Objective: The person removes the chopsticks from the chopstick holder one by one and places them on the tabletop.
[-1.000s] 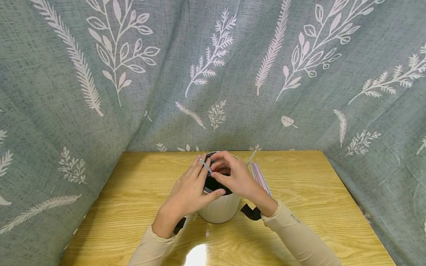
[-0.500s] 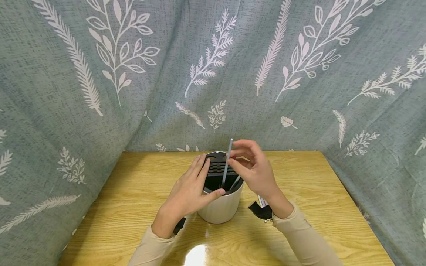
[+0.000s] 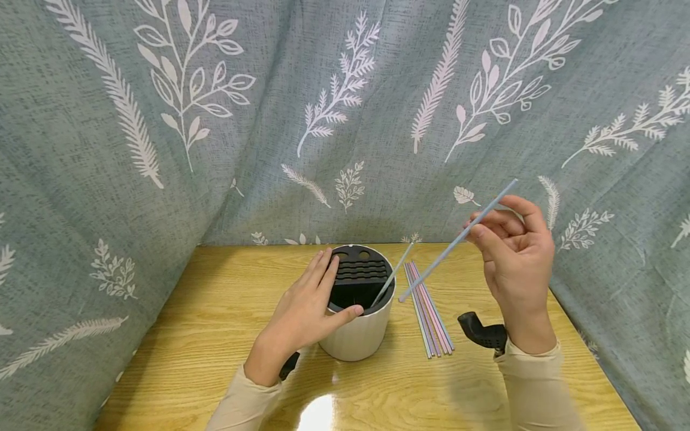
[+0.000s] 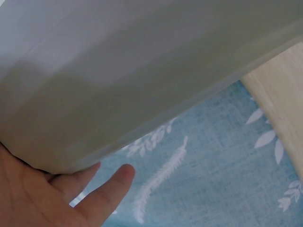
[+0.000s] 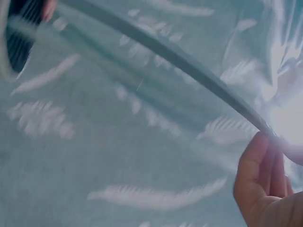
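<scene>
A round off-white holder (image 3: 353, 338) with a black slotted insert (image 3: 361, 269) stands on the table. My left hand (image 3: 299, 305) rests on its left rim with straight fingers, the thumb lying across the front edge. In the left wrist view, the fingers (image 4: 106, 196) extend beside the holder's pale wall (image 4: 142, 71). Up to the right of the holder, my right hand (image 3: 517, 263) pinches a light-blue straw (image 3: 458, 239) between thumb and fingers. That straw slants down to the left, its lower end in the air. A pale green straw (image 3: 396, 269) leans in the insert's front opening.
Several pastel straws (image 3: 429, 311) lie side by side on the wooden table (image 3: 226, 359), just right of the holder. A grey-blue leaf-patterned cloth (image 3: 302, 120) hangs behind and at both sides. A black wrist strap piece (image 3: 482, 332) sticks out from the right wrist.
My right hand has lifted the light-blue straw out of the holder and carried it up to the right. The left hand has kept its place on the rim.
</scene>
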A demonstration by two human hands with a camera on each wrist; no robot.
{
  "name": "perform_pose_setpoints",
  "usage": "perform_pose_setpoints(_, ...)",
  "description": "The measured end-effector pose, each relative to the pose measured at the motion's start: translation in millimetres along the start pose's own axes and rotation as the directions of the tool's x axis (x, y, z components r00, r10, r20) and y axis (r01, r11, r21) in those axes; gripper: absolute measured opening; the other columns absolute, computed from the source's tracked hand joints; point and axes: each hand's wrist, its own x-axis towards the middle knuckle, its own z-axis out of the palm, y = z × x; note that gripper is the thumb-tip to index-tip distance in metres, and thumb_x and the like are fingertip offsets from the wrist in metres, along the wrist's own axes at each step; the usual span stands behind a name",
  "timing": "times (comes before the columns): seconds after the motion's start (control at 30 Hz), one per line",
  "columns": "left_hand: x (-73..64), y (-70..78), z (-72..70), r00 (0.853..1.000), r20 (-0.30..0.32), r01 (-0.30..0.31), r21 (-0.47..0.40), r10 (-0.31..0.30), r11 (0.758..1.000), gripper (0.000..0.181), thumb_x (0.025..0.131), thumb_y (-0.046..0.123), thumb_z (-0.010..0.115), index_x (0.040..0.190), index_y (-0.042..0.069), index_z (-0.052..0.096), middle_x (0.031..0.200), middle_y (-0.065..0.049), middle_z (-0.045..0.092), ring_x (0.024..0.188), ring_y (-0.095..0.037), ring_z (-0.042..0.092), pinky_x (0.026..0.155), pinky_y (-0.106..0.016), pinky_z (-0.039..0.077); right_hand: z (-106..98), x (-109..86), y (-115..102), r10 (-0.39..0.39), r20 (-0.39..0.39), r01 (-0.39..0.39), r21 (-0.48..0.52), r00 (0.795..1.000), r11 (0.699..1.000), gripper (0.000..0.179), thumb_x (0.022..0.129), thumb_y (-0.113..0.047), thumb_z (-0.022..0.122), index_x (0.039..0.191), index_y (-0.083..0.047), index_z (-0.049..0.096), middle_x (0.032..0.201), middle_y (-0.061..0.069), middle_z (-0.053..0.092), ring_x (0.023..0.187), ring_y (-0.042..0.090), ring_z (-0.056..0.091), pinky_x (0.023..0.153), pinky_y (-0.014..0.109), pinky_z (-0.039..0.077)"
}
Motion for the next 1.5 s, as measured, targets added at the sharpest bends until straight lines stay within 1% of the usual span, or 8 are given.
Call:
perform_pose_setpoints(0.17,0.2,-1.2,-0.7,1.0,0.001,0.008,-0.001,-0.008,1.0,0.104,0.089,0.083,0.037,0.161,0.01,0.017,0.167,-0.001,0.001,0.152,-0.017,0.001,0.11,-0.055,0.033,-38.6,2.3,-0.7,0.162,-0.059,-0.169,-0.149,0.985,0.974,0.044,0.089,0.026,0.054,0.131,0.013,0.048,0.097,0.02,0.07,0.088,0.03,0.07,0.079,0.035,0.058)
perform_pose_setpoints(0.33,0.1,-2.3,-0.7,1.0,-0.005,0.011,0.001,-0.011,1.0,0.104,0.089,0.083,0.038,0.161,0.011,0.017,0.167,0.0,0.002,0.152,-0.019,0.003,0.11,-0.055,0.033,-85.6,1.6,18.8,0.334,-0.139,-0.362,-0.324,0.932,0.874,0.042,0.093,0.016,0.059,0.131,0.001,0.052,0.097,0.009,0.072,0.084,0.021,0.07,0.077,0.03,0.057)
perform_pose_setpoints(0.57,-0.2,-2.9,-0.8,1.0,-0.012,0.001,0.006,-0.001,1.0,0.104,0.089,0.082,0.038,0.161,0.01,0.018,0.167,-0.002,0.003,0.152,-0.02,0.003,0.111,-0.054,0.033,-153.0,-5.8,60.4,0.554,-0.297,-0.614,-0.545,0.778,0.571,0.045,0.097,0.001,0.064,0.137,-0.006,0.043,0.103,0.005,0.069,0.089,0.014,0.069,0.082,0.03,0.056)
perform_pose_setpoints(0.67,-0.1,-2.6,-0.8,1.0,-0.009,-0.001,0.008,0.001,1.0,0.104,0.089,0.082,0.038,0.161,0.01,0.018,0.167,-0.002,0.003,0.152,-0.018,0.002,0.112,-0.053,0.032,-174.7,-13.0,78.8,0.606,-0.316,-0.639,-0.629,0.73,0.442,0.054,0.099,-0.001,0.062,0.144,0.004,0.034,0.114,0.02,0.065,0.089,0.011,0.069,0.086,0.037,0.056)
perform_pose_setpoints(0.77,0.0,-2.1,-1.1,1.0,-0.003,-0.002,0.006,0.002,1.0,0.104,0.089,0.082,0.038,0.161,0.01,0.018,0.167,-0.002,0.003,0.152,-0.018,0.001,0.112,-0.052,0.032,-191.1,-20.3,95.3,0.647,-0.329,-0.657,-0.661,0.688,0.363,0.059,0.099,-0.001,0.06,0.148,0.009,0.029,0.123,0.034,0.057,0.093,0.016,0.069,0.091,0.045,0.053)
perform_pose_setpoints(0.97,0.5,-1.2,-1.8,1.0,0.005,0.0,0.007,0.0,1.0,0.104,0.089,0.082,0.037,0.161,0.01,0.017,0.167,-0.002,0.001,0.152,-0.017,0.0,0.112,-0.053,0.032,-208.4,-29.3,119.7,0.697,-0.346,-0.694,-0.655,0.628,0.3,0.058,0.1,0.001,0.056,0.149,0.012,0.027,0.125,0.037,0.054,0.108,0.04,0.063,0.095,0.053,0.049)
perform_pose_setpoints(1.17,1.3,-0.8,-0.5,1.0,0.012,-0.001,0.014,0.001,1.0,0.104,0.089,0.082,0.037,0.161,0.01,0.016,0.167,-0.001,0.0,0.152,-0.018,0.001,0.111,-0.053,0.033,-214.0,-35.6,136.1,0.736,-0.375,-0.713,-0.67,0.563,0.205,0.055,0.099,0.0,0.06,0.145,0.012,0.033,0.121,0.032,0.06,0.1,0.034,0.067,0.088,0.046,0.054)
perform_pose_setpoints(1.5,0.6,-0.8,0.7,1.0,0.002,-0.005,0.016,0.005,1.0,0.104,0.09,0.082,0.037,0.161,0.008,0.018,0.167,-0.003,0.002,0.152,-0.023,0.006,0.11,-0.053,0.034,-214.5,-47.2,152.9,0.75,-0.368,-0.658,-0.744,0.55,0.118,0.045,0.098,0.002,0.059,0.138,0.012,0.042,0.119,0.033,0.062,0.1,0.034,0.068,0.079,0.04,0.057)
